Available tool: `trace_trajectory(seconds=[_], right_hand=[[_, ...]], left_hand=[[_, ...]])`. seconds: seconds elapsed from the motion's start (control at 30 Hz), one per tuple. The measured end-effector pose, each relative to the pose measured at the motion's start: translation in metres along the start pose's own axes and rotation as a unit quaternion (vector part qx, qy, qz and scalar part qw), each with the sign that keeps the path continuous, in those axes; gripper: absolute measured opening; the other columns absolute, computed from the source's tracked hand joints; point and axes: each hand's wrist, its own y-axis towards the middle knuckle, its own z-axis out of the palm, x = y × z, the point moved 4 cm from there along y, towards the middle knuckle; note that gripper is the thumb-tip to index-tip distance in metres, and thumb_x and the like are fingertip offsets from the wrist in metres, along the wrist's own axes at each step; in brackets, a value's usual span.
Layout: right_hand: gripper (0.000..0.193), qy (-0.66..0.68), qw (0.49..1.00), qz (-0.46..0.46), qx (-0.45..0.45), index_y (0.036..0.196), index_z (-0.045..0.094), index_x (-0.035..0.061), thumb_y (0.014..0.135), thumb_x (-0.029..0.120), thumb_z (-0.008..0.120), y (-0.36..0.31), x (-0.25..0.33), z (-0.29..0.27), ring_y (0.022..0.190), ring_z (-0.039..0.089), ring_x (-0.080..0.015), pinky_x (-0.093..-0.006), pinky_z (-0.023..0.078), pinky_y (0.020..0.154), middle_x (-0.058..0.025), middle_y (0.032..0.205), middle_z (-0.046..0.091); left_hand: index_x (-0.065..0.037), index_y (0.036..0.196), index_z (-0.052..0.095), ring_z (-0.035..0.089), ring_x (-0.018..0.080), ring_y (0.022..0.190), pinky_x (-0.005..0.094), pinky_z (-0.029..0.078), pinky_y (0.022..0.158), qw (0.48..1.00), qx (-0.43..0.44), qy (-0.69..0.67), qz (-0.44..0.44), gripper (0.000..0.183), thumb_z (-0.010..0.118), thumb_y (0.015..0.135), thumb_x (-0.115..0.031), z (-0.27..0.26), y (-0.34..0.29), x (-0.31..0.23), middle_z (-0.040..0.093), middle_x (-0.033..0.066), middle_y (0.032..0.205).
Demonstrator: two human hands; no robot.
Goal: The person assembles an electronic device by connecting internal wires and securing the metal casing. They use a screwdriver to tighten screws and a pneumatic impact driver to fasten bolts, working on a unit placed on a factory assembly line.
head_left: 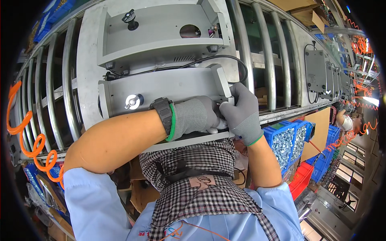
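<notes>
In front of me lies a grey sheet-metal housing [173,82] with upright end plates and a black-and-silver knob [134,101] on its panel. My left hand [199,114], in a grey knit glove, reaches into its right end with fingers curled down. Around the right end plate, my gloved right hand [243,110] bends its fingers, the thumb close to the left fingertips. Both hands are closed, and whatever small part lies between the fingers is hidden by the gloves and the plate. A second similar housing [161,36], with a black knob [130,20] and a round hole, stands just beyond.
Metal rollers [266,56] run along the conveyor on both sides. A black cable [241,64] loops between the housings. Blue bins [282,146] of small metal parts and a red bin [301,180] sit at right. An orange coiled hose [39,140] hangs left; more grey units [317,72] stand farther right.
</notes>
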Motion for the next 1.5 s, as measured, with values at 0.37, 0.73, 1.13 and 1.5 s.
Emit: trace_trajectory(seconds=[0.37,0.73,1.13,1.5], right_hand=[[0.026,0.01,1.0,-0.011,-0.006,0.084,0.061,-0.0033,0.066,0.015,0.063,0.0,-0.002,0.001,0.07,0.063,-0.0288,-0.0378,0.052,0.068,-0.0171,0.075,0.064],[0.027,0.015,1.0,-0.007,-0.007,0.085,0.061,-0.0033,0.065,0.015,0.063,0.0,-0.002,0.002,0.068,0.063,-0.0297,-0.0387,0.052,0.067,-0.0176,0.074,0.063],[0.027,0.003,1.0,-0.02,-0.014,0.085,0.059,-0.0035,0.066,0.015,0.062,-0.001,-0.005,0.003,0.067,0.062,-0.031,-0.0397,0.051,0.066,-0.0189,0.074,0.062],[0.028,0.019,0.999,-0.02,-0.028,0.085,0.061,-0.0037,0.066,0.016,0.063,-0.002,-0.005,0.004,0.066,0.061,-0.0295,-0.0396,0.05,0.064,-0.0178,0.072,0.062]], left_hand=[[-0.002,0.113,0.058,0.061,0.0108,0.064,0.027,0.052,0.063,0.99,0.004,0.135,0.032,0.034,0.065,0.088,-0.022,0.002,0.007,0.0,0.063,0.0051,0.075],[-0.001,0.107,0.062,0.064,0.0146,0.063,0.0306,0.054,0.064,0.982,-0.023,0.187,0.0,0.034,0.064,0.089,-0.03,0.0,0.001,-0.002,0.066,0.0075,0.071],[-0.002,0.111,0.062,0.067,0.0277,0.088,0.0393,0.053,0.083,0.964,-0.034,0.251,0.084,0.042,0.058,0.093,-0.039,0.004,-0.005,0.004,0.068,0.018,0.095],[-0.001,0.112,0.063,0.067,0.0302,0.088,0.0409,0.053,0.083,0.951,-0.097,0.28,0.091,0.046,0.057,0.092,-0.043,0.002,0.013,0.015,0.068,0.018,0.091]])
